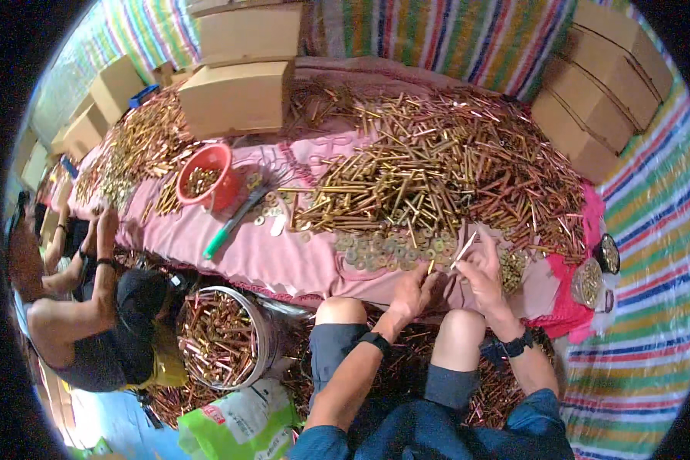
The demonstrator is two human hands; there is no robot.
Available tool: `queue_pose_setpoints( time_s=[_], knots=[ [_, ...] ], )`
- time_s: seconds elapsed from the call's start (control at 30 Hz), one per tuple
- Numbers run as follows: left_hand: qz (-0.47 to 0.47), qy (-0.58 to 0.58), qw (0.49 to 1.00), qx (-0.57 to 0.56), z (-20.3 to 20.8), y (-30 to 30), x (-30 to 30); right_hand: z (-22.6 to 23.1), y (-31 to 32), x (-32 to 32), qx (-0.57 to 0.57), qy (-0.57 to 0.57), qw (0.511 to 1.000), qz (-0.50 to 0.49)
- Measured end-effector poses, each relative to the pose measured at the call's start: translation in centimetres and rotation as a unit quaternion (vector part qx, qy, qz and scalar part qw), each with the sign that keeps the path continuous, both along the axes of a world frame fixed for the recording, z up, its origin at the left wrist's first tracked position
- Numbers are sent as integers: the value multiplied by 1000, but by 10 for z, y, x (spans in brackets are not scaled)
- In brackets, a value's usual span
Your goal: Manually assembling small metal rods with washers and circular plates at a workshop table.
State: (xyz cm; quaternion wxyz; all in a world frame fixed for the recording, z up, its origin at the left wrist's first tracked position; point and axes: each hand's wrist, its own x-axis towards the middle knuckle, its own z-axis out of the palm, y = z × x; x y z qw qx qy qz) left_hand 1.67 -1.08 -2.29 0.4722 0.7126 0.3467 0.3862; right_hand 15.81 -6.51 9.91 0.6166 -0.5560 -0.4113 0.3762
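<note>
My left hand (412, 294) is closed, fingers curled, with the end of a gold-coloured bolt (431, 266) sticking out at its fingertips. Close by on the right, my right hand (483, 277) pinches a slim, pale rod-like piece (466, 247); glare hides its exact kind. Both hands are above the near edge of the pink cloth (307, 264). Flat metal washers (395, 250) lie just beyond my left hand. Small nuts (515, 270) are heaped beside my right hand. Behind them spreads a large pile of long gold-coloured bolts (422, 169).
A red bucket (216, 201) and a green-handled tool (221, 239) are left of the pile. Cardboard boxes (234, 100) stand behind. A white tub of bolts (221, 337) is by my left knee. Another person (77, 330) works at the left. Small containers (588, 282) sit right.
</note>
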Motion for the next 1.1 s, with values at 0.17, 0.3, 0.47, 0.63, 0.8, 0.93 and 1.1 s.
queue_pose_setpoints(
  time_s=[0.17,0.3,0.47,0.63,0.8,0.93,1.1],
  knots=[
    [-31,-12,999,0,10,-5,2,6,3,5,-3,-124,992,-9],
    [-20,-9,1000,-6,5,-7,-2,0,5,-3,-6,-51,999,-5],
    [-24,-70,994,-86,14,-2,-5,4,-6,20,17,-1,998,-57],
    [-5,-68,986,-154,17,1,-1,-38,-39,81,-140,97,980,-102],
    [-1,-27,999,21,15,4,-2,-62,-48,91,-137,220,958,-118],
    [4,-16,999,32,24,1,0,-78,-39,104,-188,-64,977,-83],
    [10,10,999,53,25,0,-1,-78,-22,78,-165,-396,903,-23]
  ],
)
